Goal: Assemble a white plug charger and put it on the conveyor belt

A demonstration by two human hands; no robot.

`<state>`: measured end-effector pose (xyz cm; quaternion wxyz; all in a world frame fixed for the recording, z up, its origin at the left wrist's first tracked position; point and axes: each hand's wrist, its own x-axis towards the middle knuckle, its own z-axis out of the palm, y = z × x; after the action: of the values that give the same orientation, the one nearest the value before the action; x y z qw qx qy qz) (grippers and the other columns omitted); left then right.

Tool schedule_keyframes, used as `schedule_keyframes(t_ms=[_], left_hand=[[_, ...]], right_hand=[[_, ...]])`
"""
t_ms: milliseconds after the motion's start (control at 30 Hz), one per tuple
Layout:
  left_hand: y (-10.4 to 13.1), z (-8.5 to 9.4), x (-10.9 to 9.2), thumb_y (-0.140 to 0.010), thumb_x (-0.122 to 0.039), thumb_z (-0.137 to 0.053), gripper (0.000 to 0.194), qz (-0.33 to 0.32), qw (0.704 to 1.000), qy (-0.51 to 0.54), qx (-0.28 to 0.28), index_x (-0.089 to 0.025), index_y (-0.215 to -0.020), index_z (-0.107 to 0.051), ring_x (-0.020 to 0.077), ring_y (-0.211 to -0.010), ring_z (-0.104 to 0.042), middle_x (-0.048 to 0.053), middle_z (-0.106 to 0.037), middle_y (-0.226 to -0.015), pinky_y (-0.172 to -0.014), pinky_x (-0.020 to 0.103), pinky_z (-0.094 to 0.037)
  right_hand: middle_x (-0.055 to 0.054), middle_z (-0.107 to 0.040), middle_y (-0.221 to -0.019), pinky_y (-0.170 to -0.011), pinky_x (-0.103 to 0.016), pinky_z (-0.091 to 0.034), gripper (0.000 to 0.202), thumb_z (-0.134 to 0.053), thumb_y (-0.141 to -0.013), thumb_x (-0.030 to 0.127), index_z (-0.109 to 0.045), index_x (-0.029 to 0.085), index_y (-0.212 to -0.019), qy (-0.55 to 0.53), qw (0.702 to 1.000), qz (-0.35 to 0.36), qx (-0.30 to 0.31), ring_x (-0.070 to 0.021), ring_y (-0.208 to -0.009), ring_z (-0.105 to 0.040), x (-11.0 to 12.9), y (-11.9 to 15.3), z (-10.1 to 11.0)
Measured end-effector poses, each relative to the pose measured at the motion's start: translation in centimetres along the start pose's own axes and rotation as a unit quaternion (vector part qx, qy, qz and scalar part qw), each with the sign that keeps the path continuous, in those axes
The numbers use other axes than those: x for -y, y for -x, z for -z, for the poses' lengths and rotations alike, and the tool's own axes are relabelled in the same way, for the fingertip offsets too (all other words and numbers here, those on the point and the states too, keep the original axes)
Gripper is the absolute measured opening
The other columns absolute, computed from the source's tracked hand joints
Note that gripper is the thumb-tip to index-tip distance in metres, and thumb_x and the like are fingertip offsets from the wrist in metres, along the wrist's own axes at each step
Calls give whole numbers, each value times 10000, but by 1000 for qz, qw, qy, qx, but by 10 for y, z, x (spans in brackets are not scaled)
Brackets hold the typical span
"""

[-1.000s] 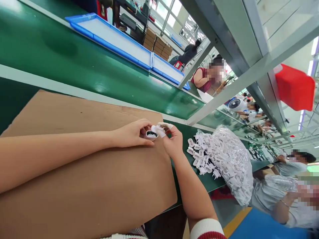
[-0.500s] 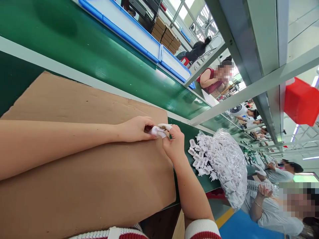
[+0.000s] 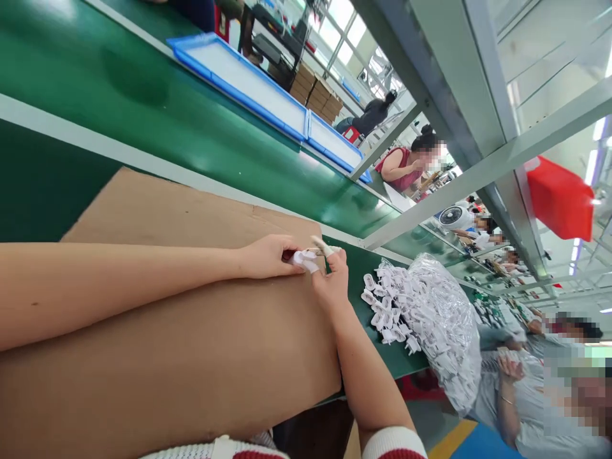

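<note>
Our left hand (image 3: 268,256) rests on the cardboard (image 3: 191,344), its fingers curled round a small white plug part (image 3: 302,258) and pinching it from the left. Just to the right, our right hand (image 3: 329,284) meets it, fingers closed on the same part from the other side, with white finger cots (image 3: 321,245) on the raised fingertips. The part sits between both hands, just above the cardboard's far right corner. Further right, on the green bench (image 3: 377,344), lies a heap of white plug parts (image 3: 385,303) spilling from a clear plastic bag (image 3: 444,319). Behind runs the green belt (image 3: 191,127) with blue trays (image 3: 248,83). At the far right, other people sit along the line, and a red bin (image 3: 559,197) hangs on the frame.
</note>
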<state>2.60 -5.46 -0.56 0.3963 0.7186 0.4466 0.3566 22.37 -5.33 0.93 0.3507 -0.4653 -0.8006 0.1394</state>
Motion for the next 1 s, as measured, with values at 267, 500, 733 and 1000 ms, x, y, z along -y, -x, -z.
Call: schedule_keyframes(t_ms=[267,500,733,1000], left_hand=[[-61,96,41,-733,-414,-691,383,123,942,-111,-291,-164,-1020,-733,281,-914,-678,87,-744,-1009,-824,331,-518],[-70,151,87,-756,-248,-632,273,223,869,-221,-383,-116,-986,-697,379,-1098,-630,215,-701,-1095,-979,426,-496],[-65,141,89,-704,-376,-789,902,189,810,-263,-489,-81,-1476,-429,439,-1403,-395,256,-431,-1509,-1185,562,-339],[-62,108,64,-996,-477,-475,545,-125,894,-410,-132,-174,-1435,-583,297,-1423,-446,132,-548,-1497,-1233,437,-324]], right_hand=[[-157,-628,-1398,-1109,-485,-472,667,-704,-824,420,-545,190,-1430,-170,978,-110,-50,-283,-1272,-611,-19,4,-38],[-125,-669,-1285,-1071,-501,-521,586,-731,-802,436,-653,231,-1345,-131,984,-120,-24,-300,-1171,-630,-28,7,-40],[-114,-640,-1374,-1159,-534,-466,576,-717,-825,424,-639,248,-1367,-148,981,-127,-6,-309,-1276,-598,-27,10,-39],[-94,-666,-1338,-1171,-552,-433,497,-675,-837,397,-665,256,-1313,-93,991,-95,32,-317,-1295,-560,-22,8,-32]])
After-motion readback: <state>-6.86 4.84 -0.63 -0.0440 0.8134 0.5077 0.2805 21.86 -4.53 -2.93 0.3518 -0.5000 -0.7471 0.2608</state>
